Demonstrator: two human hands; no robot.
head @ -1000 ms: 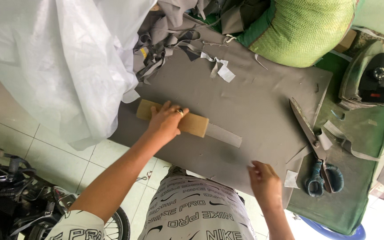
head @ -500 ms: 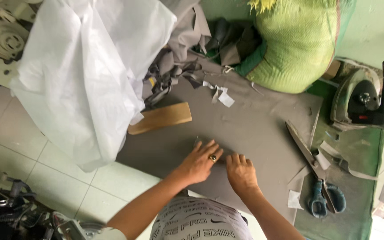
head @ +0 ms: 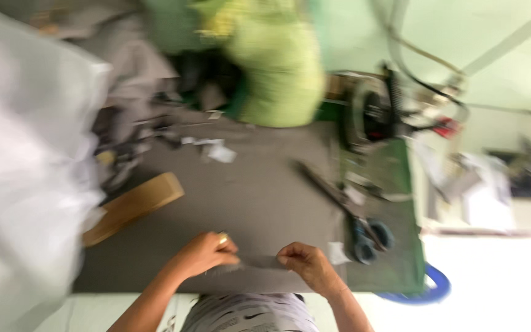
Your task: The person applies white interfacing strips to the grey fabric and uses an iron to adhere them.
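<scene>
The head view is blurred by motion. My left hand point(head: 204, 253) and my right hand point(head: 305, 264) pinch the two ends of a narrow grey fabric strip point(head: 256, 261), holding it just over the grey cloth point(head: 259, 197) spread on the table, near its front edge. A ring shows on my left hand. A brown wooden block point(head: 133, 206) lies on the cloth to the left of my hands. Large scissors with dark blue handles point(head: 351, 215) lie to the right.
A big white plastic bag point(head: 26, 172) fills the left side. A green sack point(head: 278, 67) and dark fabric scraps sit at the back. An iron point(head: 370, 114) rests on the green board at the right. Small white scraps point(head: 216, 150) dot the cloth.
My left hand left the wooden block and came to the front edge beside my right hand. Both now hold a grey strip lifted between them. The camera view swung to the right.
</scene>
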